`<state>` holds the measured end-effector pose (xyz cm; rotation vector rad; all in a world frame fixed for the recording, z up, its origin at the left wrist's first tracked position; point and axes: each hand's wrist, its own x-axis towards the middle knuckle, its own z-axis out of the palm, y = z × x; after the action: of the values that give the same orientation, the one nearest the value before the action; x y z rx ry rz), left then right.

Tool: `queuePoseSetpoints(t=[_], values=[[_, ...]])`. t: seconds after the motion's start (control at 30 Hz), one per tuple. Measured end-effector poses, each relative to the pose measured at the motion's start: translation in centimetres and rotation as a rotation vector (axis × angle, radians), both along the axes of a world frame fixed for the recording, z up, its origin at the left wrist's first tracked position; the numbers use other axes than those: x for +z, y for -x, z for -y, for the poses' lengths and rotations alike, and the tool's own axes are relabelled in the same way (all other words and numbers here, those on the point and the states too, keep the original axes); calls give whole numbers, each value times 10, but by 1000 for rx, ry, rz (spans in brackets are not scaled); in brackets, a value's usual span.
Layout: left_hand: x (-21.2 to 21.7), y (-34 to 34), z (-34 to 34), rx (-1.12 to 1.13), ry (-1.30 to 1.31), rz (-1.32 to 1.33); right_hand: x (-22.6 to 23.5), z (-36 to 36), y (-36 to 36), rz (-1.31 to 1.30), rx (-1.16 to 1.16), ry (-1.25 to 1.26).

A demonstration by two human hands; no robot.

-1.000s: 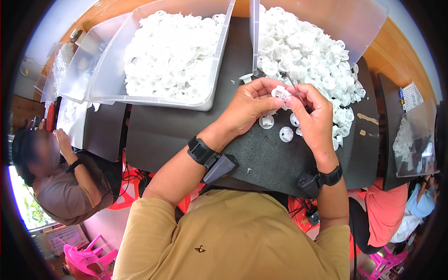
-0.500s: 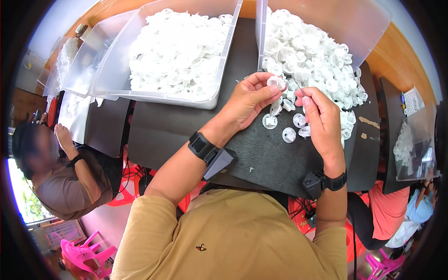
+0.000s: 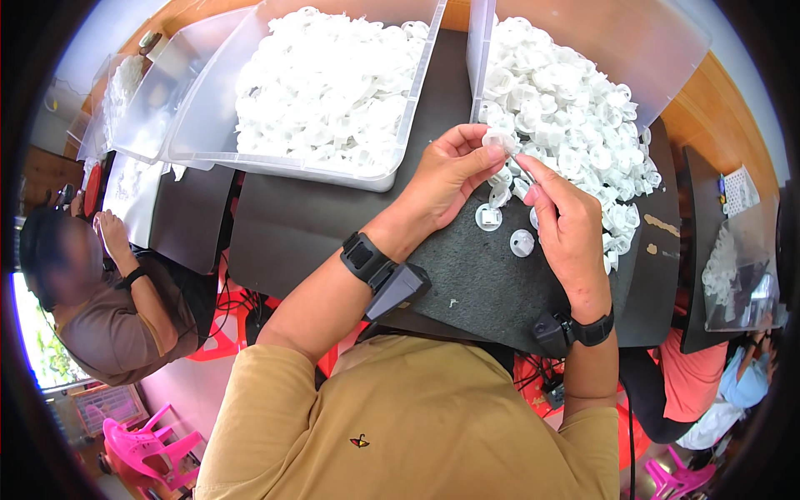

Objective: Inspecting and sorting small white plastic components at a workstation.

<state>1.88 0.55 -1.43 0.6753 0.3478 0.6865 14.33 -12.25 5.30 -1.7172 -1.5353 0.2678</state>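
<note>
The head view shows a dark table (image 3: 292, 242) in front of the person. On its left side stands a large clear bin (image 3: 367, 177) filled with small white plastic parts. Farther right is a second clear bin (image 3: 621, 54), with a heap (image 3: 571, 117) of the same white parts running from it onto the table.

The left hand (image 3: 457, 172) is partly closed, its thumb and fingertips pinching one white piece (image 3: 498, 141) just in front of the heap; the other fingers curl loosely. The right hand (image 3: 569, 212) is also partly closed, gripping a thin tool (image 3: 528, 177) between thumb and forefinger, its other fingers folded in. The tool points up toward the piece, close to it; whether its tip touches cannot be told. Below the hands, near the heap's edge, a square-centred piece (image 3: 488, 217) and a round piece (image 3: 522, 242) lie on the table.
</note>
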Motion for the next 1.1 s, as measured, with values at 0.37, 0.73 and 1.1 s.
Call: queuePoseSetpoints(t=[0.37, 0.73, 1.1], values=[[6, 0, 6, 5, -46, -3, -6, -2, 0, 87, -16, -39], [8, 2, 5, -16, -80, -25, -4, -1, -1, 78, -39, -13], [10, 1, 8, 11, -144, -60, -2, -1, 3, 163, -60, -40]])
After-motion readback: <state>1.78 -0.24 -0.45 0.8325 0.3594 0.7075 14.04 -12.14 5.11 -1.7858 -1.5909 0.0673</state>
